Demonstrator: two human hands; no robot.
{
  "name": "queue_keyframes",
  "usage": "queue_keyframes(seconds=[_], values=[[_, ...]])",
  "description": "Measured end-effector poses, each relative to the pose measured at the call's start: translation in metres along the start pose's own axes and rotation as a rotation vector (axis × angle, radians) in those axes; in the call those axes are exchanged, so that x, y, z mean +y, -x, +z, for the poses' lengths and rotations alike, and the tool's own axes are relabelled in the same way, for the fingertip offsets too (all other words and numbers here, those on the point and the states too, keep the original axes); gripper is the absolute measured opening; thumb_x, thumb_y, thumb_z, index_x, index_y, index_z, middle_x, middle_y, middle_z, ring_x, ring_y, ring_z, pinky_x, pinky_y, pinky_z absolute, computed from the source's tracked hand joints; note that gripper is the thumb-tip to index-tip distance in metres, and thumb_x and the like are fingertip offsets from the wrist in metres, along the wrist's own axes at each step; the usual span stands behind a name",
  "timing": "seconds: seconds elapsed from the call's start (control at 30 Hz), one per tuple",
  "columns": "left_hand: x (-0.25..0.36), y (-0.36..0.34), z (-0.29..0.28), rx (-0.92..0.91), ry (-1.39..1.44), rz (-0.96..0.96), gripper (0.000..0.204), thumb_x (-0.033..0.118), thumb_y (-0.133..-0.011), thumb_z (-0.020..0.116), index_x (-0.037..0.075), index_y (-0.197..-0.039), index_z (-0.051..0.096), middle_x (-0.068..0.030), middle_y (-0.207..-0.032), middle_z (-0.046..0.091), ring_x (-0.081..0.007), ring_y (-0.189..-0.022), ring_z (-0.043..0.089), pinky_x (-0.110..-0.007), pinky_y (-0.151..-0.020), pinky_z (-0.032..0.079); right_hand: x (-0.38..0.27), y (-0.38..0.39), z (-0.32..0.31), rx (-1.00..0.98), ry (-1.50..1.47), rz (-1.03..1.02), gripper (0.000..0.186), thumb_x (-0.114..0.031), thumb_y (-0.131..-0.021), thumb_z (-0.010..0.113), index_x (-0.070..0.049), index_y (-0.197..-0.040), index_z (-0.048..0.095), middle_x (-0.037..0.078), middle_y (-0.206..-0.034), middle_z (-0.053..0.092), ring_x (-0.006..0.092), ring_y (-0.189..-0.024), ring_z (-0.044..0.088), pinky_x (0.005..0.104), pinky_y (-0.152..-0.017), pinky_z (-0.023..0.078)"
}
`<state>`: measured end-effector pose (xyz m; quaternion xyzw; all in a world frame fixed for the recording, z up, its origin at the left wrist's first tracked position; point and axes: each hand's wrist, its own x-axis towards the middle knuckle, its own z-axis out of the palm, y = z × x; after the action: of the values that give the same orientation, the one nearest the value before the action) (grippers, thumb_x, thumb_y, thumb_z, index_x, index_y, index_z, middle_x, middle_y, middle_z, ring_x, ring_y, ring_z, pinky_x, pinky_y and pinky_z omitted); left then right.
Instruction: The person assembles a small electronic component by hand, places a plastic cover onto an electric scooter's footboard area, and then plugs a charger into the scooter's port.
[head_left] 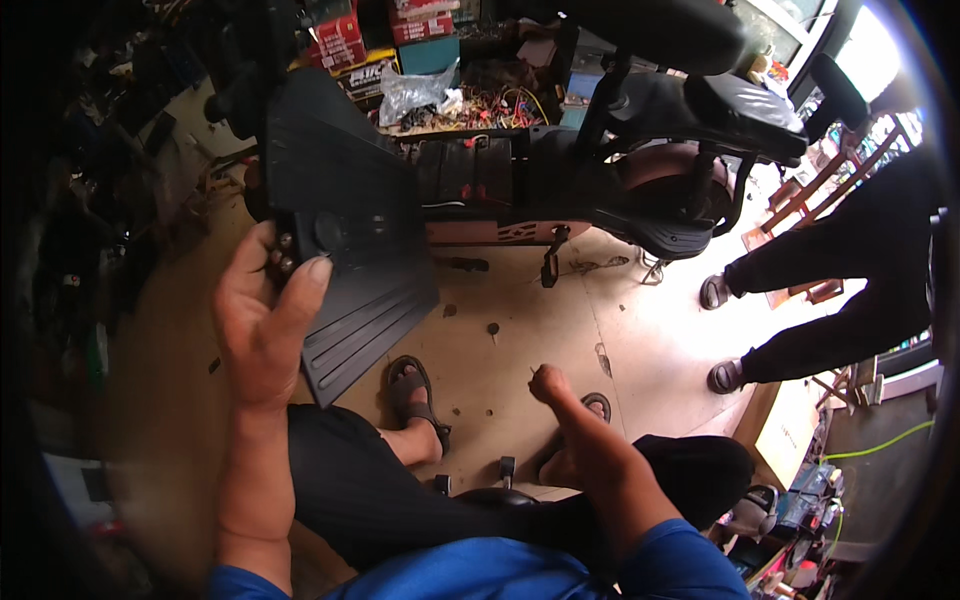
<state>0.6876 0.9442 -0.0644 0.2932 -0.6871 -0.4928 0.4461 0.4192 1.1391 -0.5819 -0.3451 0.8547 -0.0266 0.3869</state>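
Note:
My left hand (262, 320) grips the edge of a ridged black plastic panel (365, 270), which is held up and tilted at the left of the scooter (560, 190). Small metal bits show by my fingers on the panel's edge. My right hand (550, 385) is closed low at centre, above the floor, with a small thin item at its fingertips that I cannot make out. The scooter has black seats and an open middle section holding dark batteries (465, 170) with red parts.
Another person (850, 280) in dark trousers stands at the right. Boxes (415, 25), a plastic bag (410, 95) and tangled wires lie behind the scooter. A cardboard box (785, 435) and cluttered items are at the lower right. My sandalled feet (415, 400) rest on the tiled floor (520, 320).

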Motion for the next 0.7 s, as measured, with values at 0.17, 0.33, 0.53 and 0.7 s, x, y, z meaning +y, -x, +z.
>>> queue_keyframes(seconds=[0.17,0.33,0.53,0.7], values=[[-0.013,-0.009,-0.005,0.082,-0.03,0.02,0.044,0.019,-0.092,0.073,-0.005,-0.128,0.064,-0.0016,-0.109,0.067,-0.0069,-0.097,0.057,-0.023,-0.092,0.044,0.02,-0.012,0.045,0.035,0.08,0.002,0.032,-0.029,-0.089,0.077,-0.009,-0.114,0.075,0.022,-0.117,0.075,0.0388,-0.114,0.071,0.0481,-0.094,0.058],[-0.023,-0.02,-0.015,0.172,-0.188,0.026,0.061,0.033,-0.083,0.076,-0.007,-0.127,0.062,-0.0045,-0.111,0.066,-0.0113,-0.099,0.058,-0.026,-0.093,0.045,-0.051,-0.046,0.017,0.283,0.079,-0.216,0.033,-0.024,-0.095,0.069,-0.011,-0.125,0.069,0.024,-0.117,0.072,0.0398,-0.113,0.069,0.0501,-0.094,0.057],[-0.025,-0.044,-0.003,0.193,-0.117,-0.053,0.075,0.041,-0.076,0.083,-0.009,-0.127,0.06,-0.006,-0.11,0.065,-0.0132,-0.101,0.061,-0.028,-0.091,0.049,-0.093,-0.124,0.026,0.593,-0.013,-0.42,0.037,-0.016,-0.093,0.068,-0.004,-0.127,0.064,0.025,-0.119,0.066,0.0462,-0.107,0.066,0.0527,-0.094,0.054],[-0.031,-0.052,0.0,0.236,-0.071,-0.082,0.078,0.039,-0.075,0.085,-0.011,-0.128,0.059,-0.0095,-0.114,0.066,-0.016,-0.104,0.063,-0.031,-0.093,0.051,-0.115,-0.149,0.038,0.357,0.053,-0.416,0.035,-0.011,-0.092,0.062,-0.002,-0.126,0.064,0.025,-0.118,0.067,0.047,-0.112,0.063,0.053,-0.097,0.054]])
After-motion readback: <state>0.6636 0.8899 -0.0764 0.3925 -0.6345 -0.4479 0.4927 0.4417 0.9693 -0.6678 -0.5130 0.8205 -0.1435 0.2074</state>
